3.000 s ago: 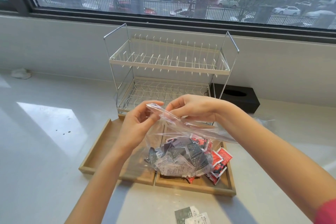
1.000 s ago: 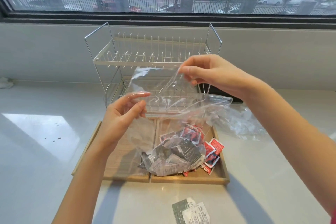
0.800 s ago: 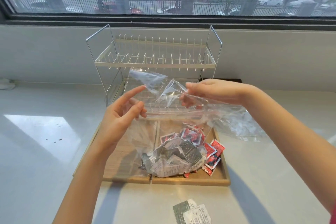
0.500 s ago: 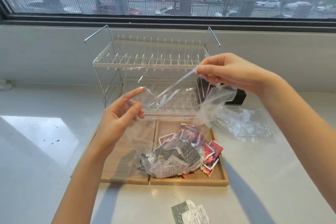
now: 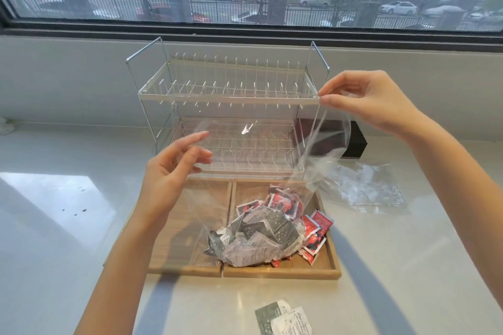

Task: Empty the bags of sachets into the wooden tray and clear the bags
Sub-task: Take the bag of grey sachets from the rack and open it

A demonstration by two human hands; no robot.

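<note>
A clear plastic bag (image 5: 313, 160) hangs over the wooden tray (image 5: 280, 272), its bottom resting in the right compartment. Grey-and-white sachets (image 5: 258, 239) fill the bag's bottom. Red sachets (image 5: 313, 236) lie loose in the same compartment beside it. My right hand (image 5: 364, 100) pinches the bag's top corner and holds it high at the right. My left hand (image 5: 174, 171) hovers at the bag's left side with its fingers spread, touching the film at most. The tray's left compartment (image 5: 190, 253) holds no sachets.
A crumpled empty bag (image 5: 362, 187) lies on the white counter to the right of the tray. Two loose sachets (image 5: 283, 321) lie near the front edge. A two-tier wire dish rack (image 5: 228, 98) stands right behind the tray, with a black box (image 5: 353, 141) beside it.
My right hand has raised the bag's corner up and to the right, pulling the film taut. My left hand has let go of the bag and stayed at the left side, fingers spread.
</note>
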